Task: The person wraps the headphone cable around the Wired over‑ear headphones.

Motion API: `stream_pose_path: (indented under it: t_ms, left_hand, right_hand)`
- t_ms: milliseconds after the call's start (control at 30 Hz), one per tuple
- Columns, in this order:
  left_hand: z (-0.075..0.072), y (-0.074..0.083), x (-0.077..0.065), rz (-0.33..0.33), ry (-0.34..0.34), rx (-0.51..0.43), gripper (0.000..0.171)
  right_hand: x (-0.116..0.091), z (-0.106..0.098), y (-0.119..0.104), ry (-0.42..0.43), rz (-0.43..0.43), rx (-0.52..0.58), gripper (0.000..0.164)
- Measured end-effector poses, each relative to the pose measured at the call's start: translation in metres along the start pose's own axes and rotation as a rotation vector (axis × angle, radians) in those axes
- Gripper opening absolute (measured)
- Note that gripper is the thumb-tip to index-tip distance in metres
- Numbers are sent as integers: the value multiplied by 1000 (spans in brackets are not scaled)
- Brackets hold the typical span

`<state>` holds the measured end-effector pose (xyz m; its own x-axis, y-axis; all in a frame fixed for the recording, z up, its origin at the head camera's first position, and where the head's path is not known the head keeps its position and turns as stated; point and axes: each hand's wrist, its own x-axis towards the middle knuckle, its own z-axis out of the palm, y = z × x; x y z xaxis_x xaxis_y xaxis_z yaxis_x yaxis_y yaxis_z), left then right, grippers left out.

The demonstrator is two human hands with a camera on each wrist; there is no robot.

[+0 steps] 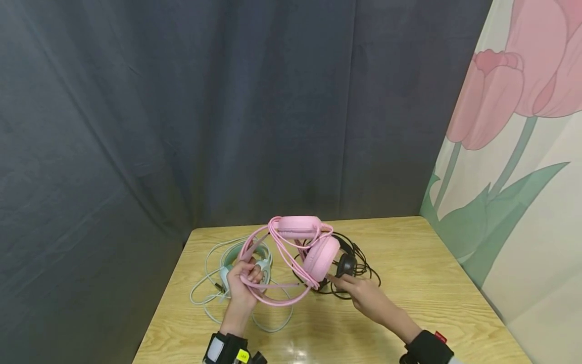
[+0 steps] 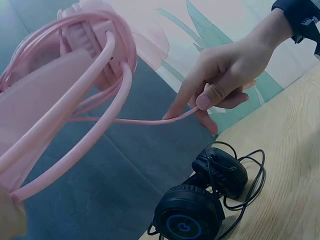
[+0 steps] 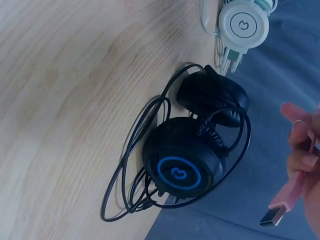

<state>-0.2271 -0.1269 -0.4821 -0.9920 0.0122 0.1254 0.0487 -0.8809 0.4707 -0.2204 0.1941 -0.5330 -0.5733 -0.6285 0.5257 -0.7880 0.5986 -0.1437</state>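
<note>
A pair of pink headphones [image 1: 322, 259] hangs above the table, its cable looped around the ear cups. My left hand [image 1: 243, 284] grips it by the headband, with the fingers curled round. In the left wrist view, my right hand [image 2: 227, 75] pinches the pink cable [image 2: 147, 121] between thumb and fingers, and the cable runs taut from there to the headphones. The right wrist view shows the USB plug [image 3: 281, 209] of this cable sticking out of the right hand. Below the right hand lie black headphones [image 3: 182, 157] with a blue ring and logo on one ear cup.
Mint-green headphones [image 1: 225, 275] with a loosely spread cable lie on the left of the wooden table [image 1: 432, 283], partly behind my left hand. Black cable loops [image 1: 364, 268] spread around the black headphones. A dark curtain [image 1: 282, 111] hangs behind, and a tulip-patterned wall [image 1: 523, 202] stands right.
</note>
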Motion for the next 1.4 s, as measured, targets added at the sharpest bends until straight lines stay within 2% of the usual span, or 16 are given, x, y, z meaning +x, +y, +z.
stream_pose_path:
  t_ms: [167, 300, 400, 467, 567, 700, 833, 967, 1000, 1100, 1167, 1267, 1400]
  left_hand:
    - [0, -1, 1, 20, 76, 39, 46]
    - [3, -2, 2, 60, 119, 108, 37]
    - [6, -2, 1, 101, 152, 156, 42]
    - [8, -2, 0, 141, 180, 202, 56]
    - [8, -4, -3, 222, 203, 308, 66]
    - [7, -6, -7, 361, 205, 515, 71]
    - [5, -8, -8, 430, 216, 708, 68]
    - [3, -12, -9, 442, 212, 818, 64]
    - [2, -13, -9, 440, 209, 833, 63]
    - [3, -17, -10, 418, 191, 847, 63]
    - [5, -19, -9, 393, 173, 842, 64]
    - [8, -20, -8, 342, 135, 835, 65]
    - [10, -22, -10, 255, 56, 800, 68]
  right_hand:
    - [3, 2, -7, -47, 8, -10, 80]
    - [8, 3, -15, -53, -12, -17, 70]
    - [12, 1, -22, -60, -22, -17, 63]
    - [15, -1, -26, -59, -37, -15, 61]
    - [19, -4, -31, -50, -69, -18, 53]
    - [21, -9, -33, -34, -111, -18, 40]
    - [24, -20, -31, 11, -151, -2, 32]
    - [33, -31, -29, 138, -220, -38, 13]
    - [36, -34, -29, 172, -244, -55, 14]
    - [47, -39, -32, 255, -326, -107, 31]
    - [53, -42, -35, 289, -379, -134, 34]
    - [60, -43, -39, 321, -437, -139, 29]
    - [63, -42, -40, 336, -434, -118, 15]
